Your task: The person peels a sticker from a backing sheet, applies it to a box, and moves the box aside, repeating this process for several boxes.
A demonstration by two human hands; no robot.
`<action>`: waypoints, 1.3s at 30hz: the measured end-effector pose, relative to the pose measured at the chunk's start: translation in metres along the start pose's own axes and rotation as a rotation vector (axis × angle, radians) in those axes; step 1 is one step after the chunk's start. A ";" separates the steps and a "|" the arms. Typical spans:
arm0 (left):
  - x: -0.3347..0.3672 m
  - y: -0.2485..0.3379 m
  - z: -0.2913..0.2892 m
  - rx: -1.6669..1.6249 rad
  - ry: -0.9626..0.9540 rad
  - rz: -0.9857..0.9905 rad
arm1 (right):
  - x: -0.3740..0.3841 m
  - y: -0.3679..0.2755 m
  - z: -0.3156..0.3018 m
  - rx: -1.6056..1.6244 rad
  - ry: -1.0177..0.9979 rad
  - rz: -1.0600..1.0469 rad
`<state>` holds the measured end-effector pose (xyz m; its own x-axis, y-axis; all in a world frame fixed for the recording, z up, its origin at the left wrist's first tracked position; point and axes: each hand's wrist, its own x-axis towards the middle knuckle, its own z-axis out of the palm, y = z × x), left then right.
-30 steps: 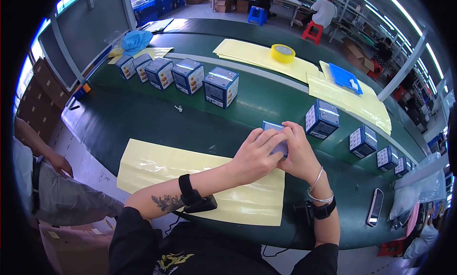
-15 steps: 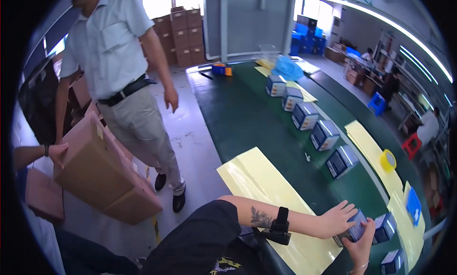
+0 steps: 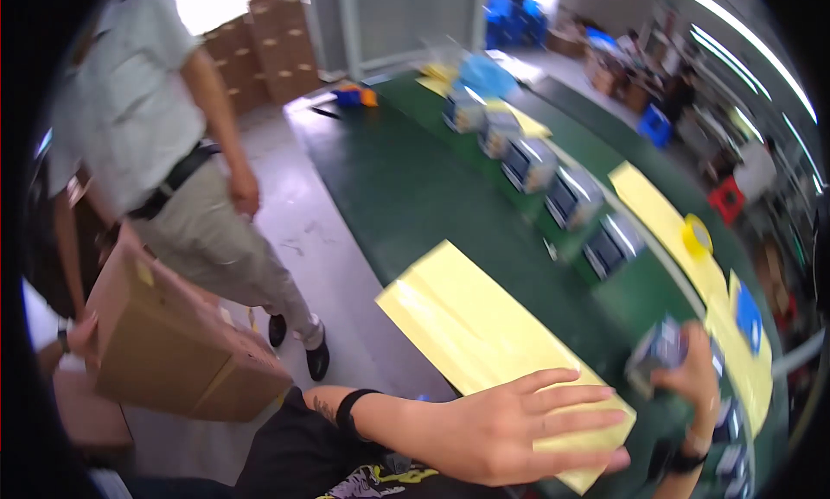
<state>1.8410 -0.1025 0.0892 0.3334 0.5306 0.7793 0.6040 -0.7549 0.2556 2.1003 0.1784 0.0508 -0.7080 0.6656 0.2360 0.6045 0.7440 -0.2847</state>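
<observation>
My left hand (image 3: 527,430) lies over the near end of a glossy yellow sheet (image 3: 467,313), fingers stretched out and nothing in them; whether it presses on the sheet I cannot tell. To its right, my right hand (image 3: 696,374) grips a small blue and white box (image 3: 654,356), blurred by motion, just above the green table (image 3: 415,188). Similar boxes stand in a row farther along the table, the closest of them a dark-fronted box (image 3: 612,247). More boxes, such as a blue one (image 3: 731,421), sit beside my right wrist, partly hidden.
Yellow sheets (image 3: 661,209) line the right side, bearing a roll of yellow tape (image 3: 697,236) and a blue item (image 3: 748,317). At left, a person (image 3: 147,93) stands by large cartons (image 3: 173,343), one touched by another hand. A blue plastic bag (image 3: 486,76) lies at the far end.
My left hand has come off the box and moved left over the yellow sheet. My right hand has lifted the box up and away from it. The whole view has shifted.
</observation>
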 end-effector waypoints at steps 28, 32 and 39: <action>-0.110 -0.111 0.037 0.285 -0.643 -0.625 | -0.053 0.092 -0.007 -0.003 0.092 0.456; -0.102 -0.110 0.041 0.221 -0.689 -0.666 | -0.063 0.010 -0.004 0.176 0.142 0.353; -0.062 -0.105 0.046 0.284 -0.866 -0.689 | -0.069 -0.026 0.046 -0.118 0.289 0.129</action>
<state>1.7906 -0.0387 -0.0128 0.1883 0.9689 -0.1605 0.9571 -0.1443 0.2513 2.1171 0.1106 -0.0005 -0.5000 0.7314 0.4637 0.7325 0.6428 -0.2240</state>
